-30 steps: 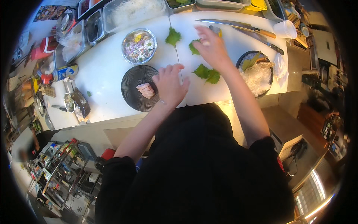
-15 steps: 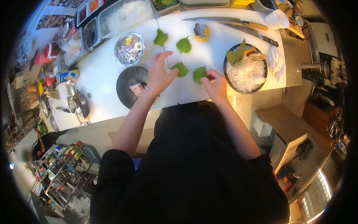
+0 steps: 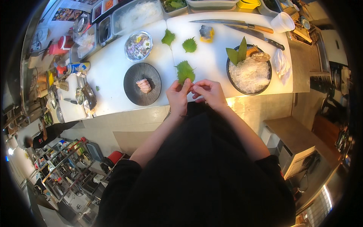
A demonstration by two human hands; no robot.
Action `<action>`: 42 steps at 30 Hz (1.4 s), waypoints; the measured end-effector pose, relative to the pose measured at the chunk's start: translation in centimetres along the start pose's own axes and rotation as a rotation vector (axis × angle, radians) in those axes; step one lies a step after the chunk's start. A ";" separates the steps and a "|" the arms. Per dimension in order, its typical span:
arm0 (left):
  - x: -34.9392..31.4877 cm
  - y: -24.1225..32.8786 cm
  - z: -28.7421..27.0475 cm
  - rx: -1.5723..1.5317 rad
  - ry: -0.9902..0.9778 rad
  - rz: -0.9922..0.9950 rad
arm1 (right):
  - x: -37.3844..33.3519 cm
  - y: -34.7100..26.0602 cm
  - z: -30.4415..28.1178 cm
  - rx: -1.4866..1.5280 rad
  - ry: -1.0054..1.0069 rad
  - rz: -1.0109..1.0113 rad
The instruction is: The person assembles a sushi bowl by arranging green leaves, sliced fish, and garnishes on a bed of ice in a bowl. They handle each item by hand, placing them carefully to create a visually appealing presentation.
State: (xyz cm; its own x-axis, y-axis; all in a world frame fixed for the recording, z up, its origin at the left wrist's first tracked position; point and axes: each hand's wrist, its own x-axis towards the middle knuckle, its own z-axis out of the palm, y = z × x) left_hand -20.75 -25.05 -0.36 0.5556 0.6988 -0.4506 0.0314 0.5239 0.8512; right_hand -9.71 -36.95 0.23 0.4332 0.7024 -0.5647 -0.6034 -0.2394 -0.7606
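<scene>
My left hand (image 3: 178,99) pinches a green, saw-edged shiso leaf (image 3: 185,70) between thumb and fingers at the table's near edge. It may be more than one leaf, laid together. Right beside it, my right hand (image 3: 211,94) has its fingertips pinched close by the leaf's lower end. What those fingers hold, if anything, is too small to tell. Two more shiso leaves lie farther back on the white board, one with a long stem (image 3: 168,37) and one without (image 3: 190,45). Left of my hands, a dark ribbed plate (image 3: 132,90) bears pale pink slices (image 3: 144,86).
At right stands a dark bowl of crushed ice (image 3: 249,75) with leaves, beside a crumpled white cloth (image 3: 281,61). Two knives (image 3: 242,25) lie along the back near a white cup (image 3: 282,22). A foil-lined bowl of flowers (image 3: 138,46) and a white-shred tray (image 3: 138,17) stand back left.
Both hands have come together nearer my body. The two near leaves have left the board; a leaf is now in my left hand. My left hand no longer covers the plate.
</scene>
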 end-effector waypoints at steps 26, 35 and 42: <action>6.2 0.5 -1.2 0.227 -0.011 0.023 | 7.3 0.1 -0.2 -1.170 0.330 -0.690; 7.1 -1.2 0.7 0.544 0.090 0.215 | 7.6 2.1 1.1 -1.310 0.421 -0.586; 7.1 -1.5 0.8 0.638 0.115 0.251 | 5.5 1.2 -0.9 -1.103 0.425 -0.526</action>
State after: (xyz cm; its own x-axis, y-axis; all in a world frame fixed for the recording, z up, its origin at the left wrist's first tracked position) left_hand -16.22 -21.25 -4.65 0.5195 0.8271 -0.2146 0.4149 -0.0246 0.9095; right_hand -7.41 -33.94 -4.08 0.7491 0.6621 -0.0211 0.4827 -0.5674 -0.6671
